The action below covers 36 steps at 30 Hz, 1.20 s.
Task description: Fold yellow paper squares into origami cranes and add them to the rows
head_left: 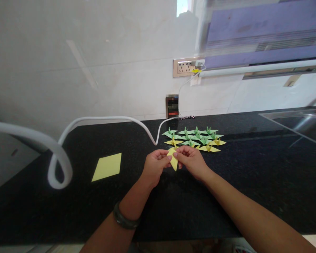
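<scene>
Between both hands is a piece of folded yellow paper (175, 163), a diamond shape with its point toward me. My left hand (158, 165) pinches its left edge between thumb and fingers. On the other side, my right hand (191, 160) grips the right edge, its thumb lying on the paper. Just beyond the hands stand rows of folded paper cranes: several green cranes (197, 135) and several yellow cranes (210, 149). My hands partly hide the nearest ones. To the left, a flat yellow paper sheet (107, 167) lies on the black counter (94, 214).
A thick white cable (105, 118) loops across the left of the counter up to the wall. Against the wall leans a dark, blurred-out device (172, 106) below a socket panel (183, 67) with a plugged-in charger. A metal sink (305, 123) is set in at the right.
</scene>
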Motion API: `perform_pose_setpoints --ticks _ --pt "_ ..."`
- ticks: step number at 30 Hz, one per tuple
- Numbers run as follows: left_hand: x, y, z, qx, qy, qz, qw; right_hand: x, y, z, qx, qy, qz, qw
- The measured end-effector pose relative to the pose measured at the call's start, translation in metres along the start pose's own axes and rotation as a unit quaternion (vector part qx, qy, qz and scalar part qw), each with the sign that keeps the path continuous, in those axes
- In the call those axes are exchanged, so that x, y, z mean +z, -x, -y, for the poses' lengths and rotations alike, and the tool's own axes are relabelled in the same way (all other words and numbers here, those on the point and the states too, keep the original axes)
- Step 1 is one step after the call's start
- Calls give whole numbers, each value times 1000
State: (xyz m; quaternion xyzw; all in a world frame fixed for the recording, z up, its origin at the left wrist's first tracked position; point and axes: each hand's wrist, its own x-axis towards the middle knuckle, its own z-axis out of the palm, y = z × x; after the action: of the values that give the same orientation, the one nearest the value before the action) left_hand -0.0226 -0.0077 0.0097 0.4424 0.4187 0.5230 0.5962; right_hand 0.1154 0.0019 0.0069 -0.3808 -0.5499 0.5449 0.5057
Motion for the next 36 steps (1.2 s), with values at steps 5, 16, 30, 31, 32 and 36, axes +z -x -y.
perform_pose_setpoints --ticks 5,16,30,31,32,36 --pt "0 0 -2 6 -10 -6 1000 -2 0 0 5 -7 28 1000" --pt "1 3 -5 5 32 13 999 -2 0 -5 -10 -48 24 998" --pt "1 2 -7 -76 -2 51 996 -5 -2 0 -52 -9 -2 999" --pt "0 3 -7 -74 -16 49 996 -5 -1 1 -61 8 3 998" --pt "0 3 -7 -70 -26 45 996 -5 -1 3 -69 22 8 997" --pt "-2 2 -5 -51 -43 29 997 -2 2 7 -56 38 24 997"
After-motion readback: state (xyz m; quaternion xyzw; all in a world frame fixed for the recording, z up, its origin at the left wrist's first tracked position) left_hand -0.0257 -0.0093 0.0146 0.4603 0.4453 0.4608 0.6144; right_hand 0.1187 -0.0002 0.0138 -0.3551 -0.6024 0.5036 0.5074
